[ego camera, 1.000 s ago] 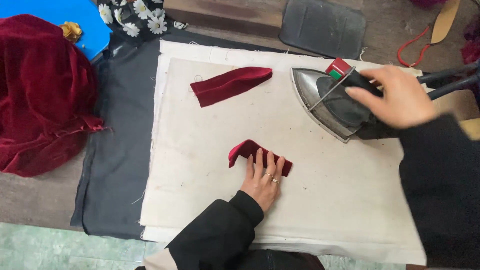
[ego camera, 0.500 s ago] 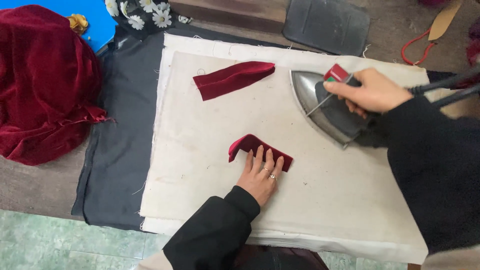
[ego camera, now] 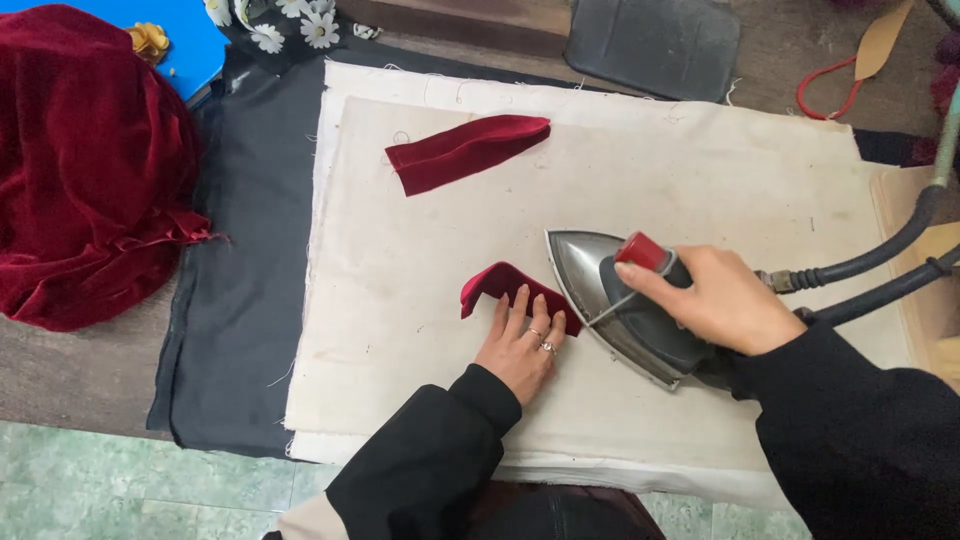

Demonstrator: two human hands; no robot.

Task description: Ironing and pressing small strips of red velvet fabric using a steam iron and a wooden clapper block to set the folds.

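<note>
A small folded piece of red velvet point(ego camera: 515, 287) is pinned flat on the cream pressing cloth point(ego camera: 400, 300) by the left hand point(ego camera: 520, 345) — fingers spread, grip released. The iron point(ego camera: 625, 305) is grasped at its handle by the right hand point(ego camera: 725, 300), its tip just beside the piece. A second velvet strip point(ego camera: 465, 152) lies well apart.

Dark red velvet pieces point(ego camera: 466, 153), cream pressing cloth point(ego camera: 420, 300) (over black fabric point(ego camera: 250, 250)), grey iron point(ego camera: 610, 300) with red knob.

The left hand point(ego camera: 522, 345) covers the near end of the small velvet piece point(ego camera: 505, 284). The iron point(ego camera: 625, 305) handle is hidden under the right hand point(ego camera: 722, 300).
</note>
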